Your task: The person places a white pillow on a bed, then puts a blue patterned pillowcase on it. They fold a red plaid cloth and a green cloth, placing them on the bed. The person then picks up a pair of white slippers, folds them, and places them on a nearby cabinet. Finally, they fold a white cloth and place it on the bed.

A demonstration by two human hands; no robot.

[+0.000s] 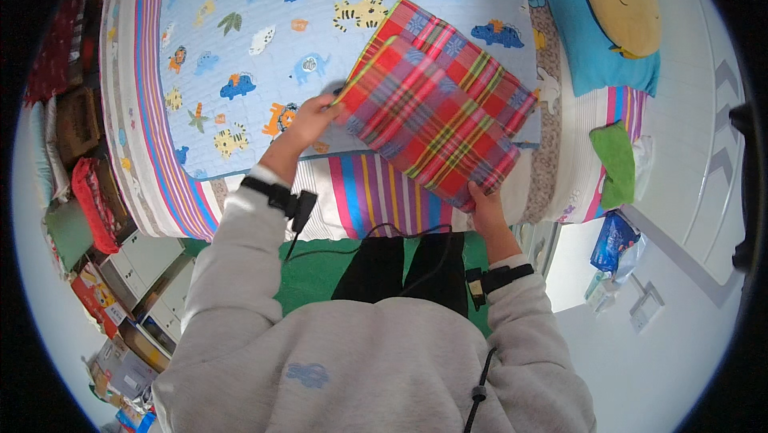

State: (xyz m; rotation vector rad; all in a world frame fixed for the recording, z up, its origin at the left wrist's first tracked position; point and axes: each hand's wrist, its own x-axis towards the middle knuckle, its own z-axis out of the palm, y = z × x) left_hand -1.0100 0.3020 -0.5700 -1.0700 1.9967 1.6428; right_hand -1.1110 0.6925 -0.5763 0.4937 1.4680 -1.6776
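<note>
A red plaid cloth, partly doubled over, slants above the near edge of the bed. My left hand pinches its left corner between thumb and fingers. At its lower right corner, my right hand grips the fabric, with the thumb on top. The cloth's back layer shows beyond the front one, offset toward the upper right. Below it lies a light blue quilted mat printed with animals, on a striped bed sheet.
A blue pillow with a yellow face cushion lies at the upper right, a green cloth nearer. White cabinets and boxes stand at the left. A black cable hangs before my body.
</note>
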